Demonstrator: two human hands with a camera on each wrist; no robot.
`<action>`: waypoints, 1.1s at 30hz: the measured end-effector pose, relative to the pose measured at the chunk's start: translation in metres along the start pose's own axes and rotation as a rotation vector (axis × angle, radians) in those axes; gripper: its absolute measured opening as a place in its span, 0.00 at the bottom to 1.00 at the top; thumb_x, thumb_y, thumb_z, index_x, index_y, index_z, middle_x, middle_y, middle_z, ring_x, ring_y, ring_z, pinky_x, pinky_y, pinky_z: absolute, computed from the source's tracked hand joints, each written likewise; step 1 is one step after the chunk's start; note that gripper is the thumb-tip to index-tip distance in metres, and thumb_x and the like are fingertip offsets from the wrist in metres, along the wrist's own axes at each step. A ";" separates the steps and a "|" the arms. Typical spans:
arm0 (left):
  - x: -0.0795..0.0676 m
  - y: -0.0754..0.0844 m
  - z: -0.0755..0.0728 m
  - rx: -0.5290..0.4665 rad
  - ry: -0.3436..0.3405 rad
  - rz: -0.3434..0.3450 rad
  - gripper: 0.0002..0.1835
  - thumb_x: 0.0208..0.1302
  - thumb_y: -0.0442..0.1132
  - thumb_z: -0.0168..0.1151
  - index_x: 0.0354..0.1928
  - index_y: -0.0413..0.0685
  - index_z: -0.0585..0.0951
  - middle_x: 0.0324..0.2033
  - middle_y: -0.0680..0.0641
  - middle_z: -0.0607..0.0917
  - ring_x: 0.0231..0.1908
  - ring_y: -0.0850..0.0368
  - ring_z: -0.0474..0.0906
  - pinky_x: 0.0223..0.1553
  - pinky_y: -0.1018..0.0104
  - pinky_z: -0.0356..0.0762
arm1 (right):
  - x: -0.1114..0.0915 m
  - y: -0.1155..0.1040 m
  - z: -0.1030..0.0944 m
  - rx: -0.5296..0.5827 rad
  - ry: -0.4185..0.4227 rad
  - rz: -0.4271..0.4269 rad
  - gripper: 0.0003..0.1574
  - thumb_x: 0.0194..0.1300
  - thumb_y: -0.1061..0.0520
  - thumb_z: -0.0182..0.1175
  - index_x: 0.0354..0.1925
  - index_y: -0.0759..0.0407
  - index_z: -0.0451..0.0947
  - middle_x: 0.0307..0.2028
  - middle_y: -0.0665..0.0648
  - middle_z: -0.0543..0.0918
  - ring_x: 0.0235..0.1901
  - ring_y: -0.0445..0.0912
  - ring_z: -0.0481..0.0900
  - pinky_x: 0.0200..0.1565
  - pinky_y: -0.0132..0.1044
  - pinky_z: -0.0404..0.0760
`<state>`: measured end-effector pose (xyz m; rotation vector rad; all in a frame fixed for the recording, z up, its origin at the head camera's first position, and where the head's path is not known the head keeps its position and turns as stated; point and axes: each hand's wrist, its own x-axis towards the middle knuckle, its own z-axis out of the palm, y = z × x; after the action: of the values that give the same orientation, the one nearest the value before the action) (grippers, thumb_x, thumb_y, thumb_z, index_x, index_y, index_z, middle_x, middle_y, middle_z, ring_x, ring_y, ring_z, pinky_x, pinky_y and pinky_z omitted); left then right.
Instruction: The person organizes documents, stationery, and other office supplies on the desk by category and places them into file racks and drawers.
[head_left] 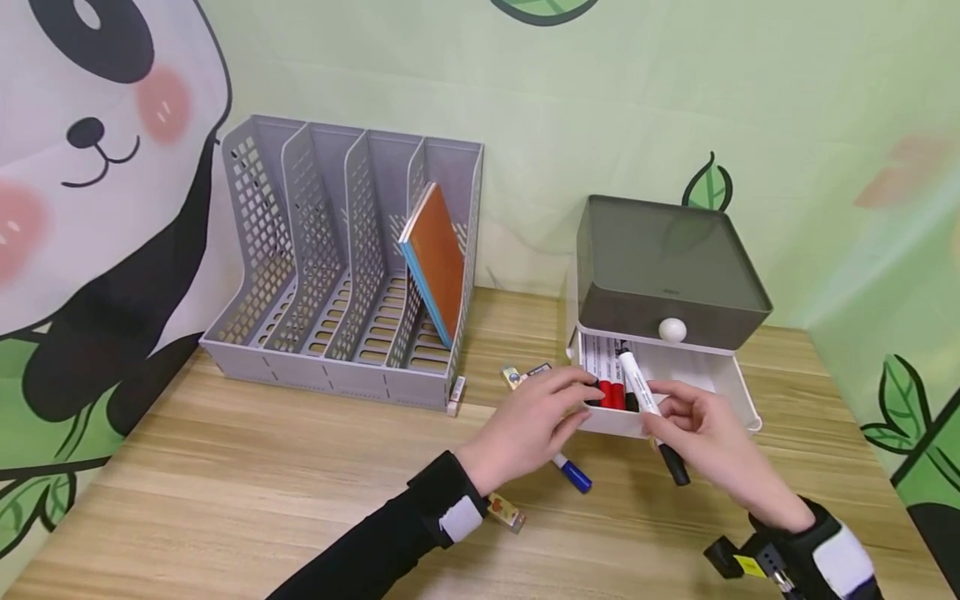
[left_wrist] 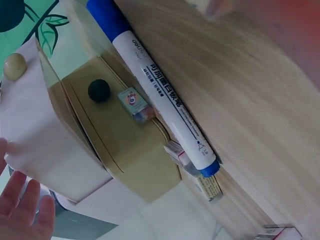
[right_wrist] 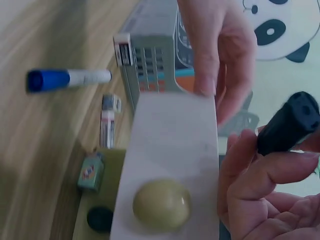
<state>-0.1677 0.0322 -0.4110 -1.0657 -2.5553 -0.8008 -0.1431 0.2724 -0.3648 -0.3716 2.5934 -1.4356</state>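
Note:
My right hand (head_left: 708, 433) pinches a white marker with a black cap (head_left: 637, 379), tilted over the front of a pulled-out white drawer (head_left: 720, 379). The black cap (right_wrist: 290, 122) points toward the camera in the right wrist view. My left hand (head_left: 525, 421) reaches over the drawer's left front corner, its fingers loosely bent near the markers (head_left: 611, 395) inside. Those lie side by side with red and black caps showing. Whether the left fingertips touch them is hidden. A blue-capped marker (left_wrist: 160, 95) lies on the table below the left hand.
A grey drawer unit (head_left: 675, 258) with a white knob (head_left: 672, 330) stands at the right. Left of it is a grey file rack (head_left: 360, 367) holding an orange-covered book (head_left: 438, 258). Small eraser boxes (head_left: 507, 512) lie on the wooden table (head_left: 300, 467).

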 end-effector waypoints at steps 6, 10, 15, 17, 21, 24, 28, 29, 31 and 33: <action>0.001 0.001 0.003 0.065 0.020 0.021 0.11 0.76 0.42 0.61 0.53 0.53 0.88 0.59 0.50 0.84 0.64 0.54 0.79 0.67 0.60 0.76 | 0.003 0.002 -0.013 -0.034 -0.001 0.059 0.32 0.73 0.64 0.60 0.66 0.83 0.66 0.35 0.58 0.86 0.28 0.33 0.83 0.27 0.28 0.79; 0.000 0.001 0.004 0.088 0.034 0.024 0.10 0.76 0.42 0.62 0.51 0.54 0.89 0.58 0.51 0.84 0.63 0.55 0.80 0.65 0.61 0.78 | 0.008 0.001 -0.022 -0.079 -0.018 0.075 0.30 0.73 0.63 0.59 0.65 0.83 0.68 0.35 0.60 0.87 0.28 0.34 0.82 0.26 0.29 0.77; 0.001 0.000 0.004 0.080 0.041 0.022 0.09 0.75 0.42 0.62 0.50 0.53 0.89 0.57 0.51 0.85 0.61 0.55 0.81 0.63 0.63 0.79 | 0.019 0.002 -0.032 -0.104 -0.049 0.107 0.28 0.76 0.61 0.57 0.64 0.82 0.70 0.37 0.61 0.89 0.30 0.35 0.81 0.28 0.30 0.76; 0.001 0.001 0.004 0.074 0.039 0.019 0.09 0.75 0.41 0.62 0.49 0.53 0.89 0.57 0.51 0.85 0.60 0.56 0.81 0.63 0.63 0.79 | 0.024 0.004 -0.036 -0.106 -0.048 0.128 0.28 0.76 0.60 0.56 0.64 0.82 0.71 0.38 0.62 0.89 0.31 0.34 0.80 0.29 0.30 0.76; 0.001 0.001 0.003 0.054 0.038 0.015 0.09 0.75 0.41 0.63 0.49 0.51 0.90 0.56 0.50 0.85 0.59 0.55 0.82 0.62 0.63 0.80 | 0.032 0.007 -0.039 -0.141 -0.039 0.155 0.28 0.75 0.58 0.57 0.63 0.79 0.73 0.42 0.63 0.87 0.30 0.36 0.76 0.28 0.31 0.74; 0.001 0.001 0.003 0.049 0.039 0.015 0.09 0.75 0.41 0.62 0.48 0.51 0.90 0.56 0.50 0.85 0.59 0.56 0.82 0.61 0.63 0.80 | 0.036 0.009 -0.039 -0.180 -0.037 0.167 0.29 0.74 0.57 0.59 0.64 0.78 0.72 0.46 0.66 0.83 0.28 0.39 0.73 0.27 0.32 0.72; 0.002 0.001 0.002 0.034 0.040 0.017 0.09 0.75 0.40 0.62 0.48 0.51 0.90 0.56 0.50 0.85 0.58 0.55 0.82 0.60 0.63 0.81 | 0.040 0.014 -0.038 -0.186 -0.035 0.163 0.30 0.73 0.60 0.59 0.65 0.78 0.71 0.52 0.70 0.80 0.32 0.40 0.74 0.29 0.31 0.75; 0.002 0.001 0.002 0.029 0.039 0.016 0.09 0.75 0.40 0.62 0.48 0.50 0.90 0.56 0.49 0.85 0.58 0.55 0.82 0.60 0.62 0.81 | 0.041 0.015 -0.038 -0.188 -0.034 0.161 0.30 0.73 0.60 0.59 0.66 0.78 0.71 0.55 0.72 0.80 0.35 0.41 0.76 0.30 0.30 0.76; 0.002 0.001 0.002 0.028 0.040 0.016 0.09 0.75 0.40 0.62 0.48 0.50 0.90 0.56 0.49 0.85 0.58 0.55 0.82 0.60 0.62 0.81 | 0.042 0.018 -0.037 -0.194 -0.037 0.155 0.29 0.73 0.61 0.59 0.65 0.79 0.71 0.57 0.74 0.80 0.41 0.46 0.80 0.34 0.29 0.79; 0.002 0.001 0.002 0.027 0.038 0.013 0.09 0.75 0.40 0.62 0.48 0.50 0.90 0.56 0.49 0.85 0.58 0.55 0.82 0.60 0.62 0.81 | 0.043 0.019 -0.037 -0.213 -0.039 0.142 0.29 0.72 0.61 0.60 0.64 0.80 0.71 0.57 0.76 0.80 0.46 0.54 0.83 0.36 0.28 0.80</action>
<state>-0.1684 0.0354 -0.4111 -1.0473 -2.5180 -0.7741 -0.1966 0.2998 -0.3624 -0.2327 2.6870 -1.1008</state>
